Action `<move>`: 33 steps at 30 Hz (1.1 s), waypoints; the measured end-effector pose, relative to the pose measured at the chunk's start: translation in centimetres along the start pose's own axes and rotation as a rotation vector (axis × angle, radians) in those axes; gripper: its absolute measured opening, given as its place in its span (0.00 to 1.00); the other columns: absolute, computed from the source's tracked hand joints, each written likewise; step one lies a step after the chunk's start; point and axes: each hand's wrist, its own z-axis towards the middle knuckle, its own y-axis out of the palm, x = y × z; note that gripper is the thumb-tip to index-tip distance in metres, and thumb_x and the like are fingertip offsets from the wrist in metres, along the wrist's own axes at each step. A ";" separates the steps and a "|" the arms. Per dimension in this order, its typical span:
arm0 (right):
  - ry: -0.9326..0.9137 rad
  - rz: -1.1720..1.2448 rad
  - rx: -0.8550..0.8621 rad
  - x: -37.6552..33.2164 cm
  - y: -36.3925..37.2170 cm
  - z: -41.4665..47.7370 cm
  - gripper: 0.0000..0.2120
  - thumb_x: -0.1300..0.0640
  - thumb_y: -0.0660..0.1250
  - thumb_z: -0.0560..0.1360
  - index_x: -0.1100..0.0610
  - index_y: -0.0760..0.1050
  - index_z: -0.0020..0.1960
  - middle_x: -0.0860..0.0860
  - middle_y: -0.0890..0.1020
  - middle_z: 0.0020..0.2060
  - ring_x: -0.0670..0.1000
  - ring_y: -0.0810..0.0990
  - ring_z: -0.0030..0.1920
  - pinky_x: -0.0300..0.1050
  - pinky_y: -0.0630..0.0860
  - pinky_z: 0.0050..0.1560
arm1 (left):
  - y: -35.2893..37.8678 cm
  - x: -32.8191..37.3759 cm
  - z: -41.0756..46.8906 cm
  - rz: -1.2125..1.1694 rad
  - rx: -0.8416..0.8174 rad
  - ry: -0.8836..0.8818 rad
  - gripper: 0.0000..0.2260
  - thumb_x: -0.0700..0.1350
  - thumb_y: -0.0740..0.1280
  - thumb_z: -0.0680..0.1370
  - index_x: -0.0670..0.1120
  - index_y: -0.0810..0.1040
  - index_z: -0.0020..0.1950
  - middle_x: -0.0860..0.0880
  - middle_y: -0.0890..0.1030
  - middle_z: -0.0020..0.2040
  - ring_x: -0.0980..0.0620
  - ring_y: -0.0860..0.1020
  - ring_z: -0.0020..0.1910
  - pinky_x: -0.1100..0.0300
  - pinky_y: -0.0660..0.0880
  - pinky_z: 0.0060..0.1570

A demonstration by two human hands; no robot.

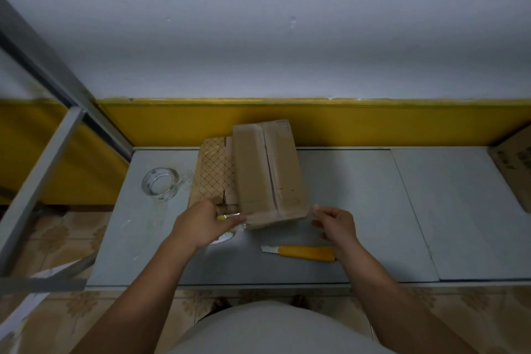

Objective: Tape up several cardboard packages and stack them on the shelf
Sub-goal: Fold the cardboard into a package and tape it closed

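A long brown cardboard package (pixel 268 172) lies lengthwise on the grey shelf board (pixel 359 210), a seam running down its top. Behind it to the left lies a second package (pixel 214 172) with a diamond pattern. My left hand (pixel 201 224) is at the brown package's near left corner, pinching a shiny strip of clear tape (pixel 234 217) that reaches the box end. My right hand (pixel 334 224) hovers just right of the near right corner, fingers curled and apart, holding nothing. A roll of clear tape (pixel 161 184) stands at the left. A yellow-handled knife (pixel 307 252) lies near my right wrist.
A grey metal rack frame (pixel 43 152) slants along the left side. A larger cardboard box (pixel 514 164) sits at the far right edge. A yellow band on the wall (pixel 373 123) runs behind the board. Tiled floor (pixel 80 230) shows below and left.
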 end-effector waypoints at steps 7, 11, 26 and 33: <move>0.007 0.001 -0.026 0.1 1.4 -0.2 0.06 0.51 0.72 0.80 0.52 0.82 0.45 0.54 0.86 0.43 0.54 0.86 0.46 0.51 0.78 0.41 | 1.2 -1.1 0.7 -0.271 -0.099 0.040 0.37 0.84 0.64 0.63 0.50 0.85 0.34 0.50 0.84 0.30 0.56 0.83 0.32 0.54 0.80 0.37; -0.111 -0.128 0.093 0.0 1.7 0.1 0.12 0.55 0.72 0.79 0.57 0.81 0.38 0.53 0.84 0.37 0.56 0.82 0.42 0.53 0.79 0.46 | 1.2 -0.3 1.3 -0.240 -0.096 0.093 0.29 0.81 0.64 0.67 0.57 0.84 0.31 0.54 0.82 0.28 0.59 0.80 0.27 0.58 0.72 0.34; -0.227 -0.080 0.170 -2.1 -1.3 0.1 0.33 0.34 0.62 0.79 0.63 0.80 0.37 0.56 0.82 0.33 0.53 0.81 0.36 0.40 0.71 0.33 | 3.6 6.0 0.5 -0.155 -0.130 0.119 0.33 0.78 0.65 0.73 0.48 0.82 0.33 0.55 0.82 0.28 0.60 0.80 0.27 0.57 0.75 0.33; -0.302 -0.274 0.046 -0.7 -0.1 0.4 0.41 0.38 0.79 0.69 0.53 0.68 0.74 0.51 0.75 0.65 0.52 0.75 0.65 0.47 0.74 0.64 | 5.7 6.4 -0.4 -0.330 -0.270 0.292 0.25 0.61 0.64 0.84 0.43 0.84 0.40 0.43 0.84 0.35 0.45 0.84 0.36 0.45 0.80 0.43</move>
